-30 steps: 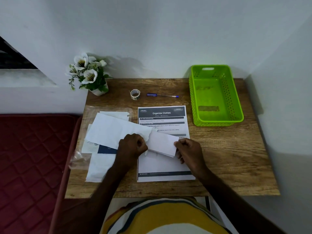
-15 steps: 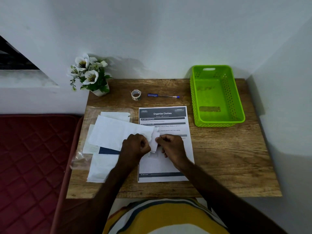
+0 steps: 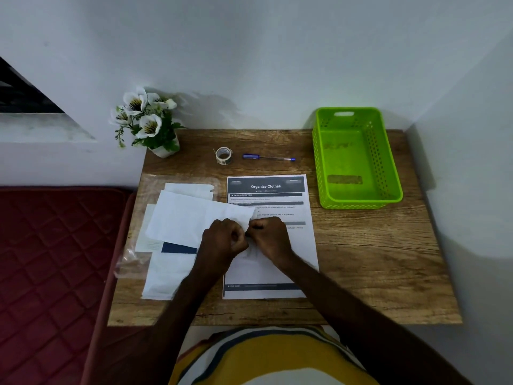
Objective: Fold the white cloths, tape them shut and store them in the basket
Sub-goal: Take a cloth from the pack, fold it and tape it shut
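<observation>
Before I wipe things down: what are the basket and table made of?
The basket looks like glossy green moulded plastic, with punched holes in its walls. The table shows brown wood grain with a matte finish; solid wood or laminate, I cannot tell.

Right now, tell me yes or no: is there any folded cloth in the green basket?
No. The green basket holds no cloth; only its bare floor shows, and the white cloth lies on the table by both hands.
</observation>
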Demonstrator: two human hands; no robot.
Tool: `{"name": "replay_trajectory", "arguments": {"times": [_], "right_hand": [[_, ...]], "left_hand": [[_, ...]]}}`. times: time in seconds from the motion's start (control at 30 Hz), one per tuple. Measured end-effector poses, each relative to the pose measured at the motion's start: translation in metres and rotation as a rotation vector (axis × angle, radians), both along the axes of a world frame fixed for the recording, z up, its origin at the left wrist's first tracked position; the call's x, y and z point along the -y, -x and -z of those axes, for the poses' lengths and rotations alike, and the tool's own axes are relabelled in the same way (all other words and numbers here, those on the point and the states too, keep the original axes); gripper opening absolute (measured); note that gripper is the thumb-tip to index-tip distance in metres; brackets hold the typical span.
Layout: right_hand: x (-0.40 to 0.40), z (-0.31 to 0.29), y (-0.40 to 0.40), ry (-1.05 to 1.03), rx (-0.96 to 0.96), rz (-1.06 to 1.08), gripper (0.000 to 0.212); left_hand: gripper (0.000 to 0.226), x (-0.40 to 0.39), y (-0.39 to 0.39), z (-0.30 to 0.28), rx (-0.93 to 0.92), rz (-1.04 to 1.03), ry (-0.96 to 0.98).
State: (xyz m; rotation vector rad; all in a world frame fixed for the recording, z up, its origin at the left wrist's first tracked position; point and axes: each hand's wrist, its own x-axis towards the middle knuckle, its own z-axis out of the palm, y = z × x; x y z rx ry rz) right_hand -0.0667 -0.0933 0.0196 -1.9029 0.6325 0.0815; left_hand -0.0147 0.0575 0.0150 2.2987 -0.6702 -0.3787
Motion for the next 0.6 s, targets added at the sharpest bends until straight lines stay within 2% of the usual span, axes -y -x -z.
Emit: {"name": "replay_trajectory", "arguments": {"times": [0.07,0.17,0.3,0.47,0.6], "right_hand": [[-0.001,-0.001,0.000,0.099,-0.001,-0.005,0.003],[-0.002,-0.003,0.005,0.293,-0.031,0.021,0.021],[-0.002,-0.005,0.011,0.496,-0.040,-0.071,0.040],[-0.001,-0.007,0.010,0.532,-0.032,-0.088,0.046],[0.001,-0.006,0.009,0.547,-0.086,-0.125,0.038]], "left_hand": [[0.020,0.000,0.000,0.002,0.005,-0.013,0.018],[0.021,0.001,0.000,0.004,0.046,-0.024,0.021],[0.023,0.000,0.002,0.007,0.045,-0.040,0.039],[0.021,0.000,0.002,0.010,0.021,-0.050,0.059],[0.025,0.001,0.003,0.016,0.066,-0.077,0.042]]}}
